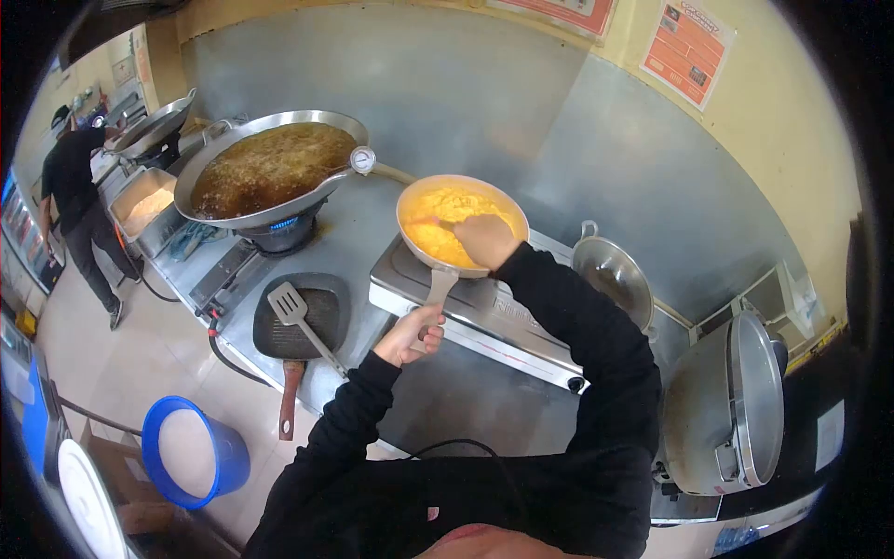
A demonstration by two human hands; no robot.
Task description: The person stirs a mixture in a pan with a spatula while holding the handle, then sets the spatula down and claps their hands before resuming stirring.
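My left hand is wrapped round the handle of a light-coloured frying pan, which stands on a portable gas stove. Loose yellow scrambled egg covers the pan's bottom. Above the egg, the fingers of my right hand close on a spatula. Its reddish tip lies in the egg toward the pan's left side, and my hand hides most of its handle. Left of the stove sits a dark square grill pan with a slotted turner resting across it.
A big wok of bubbling oil, with a dial thermometer, stands over a blue flame. To the right are a metal pan and a large pot. A blue bucket is on the floor. Another person stands far left.
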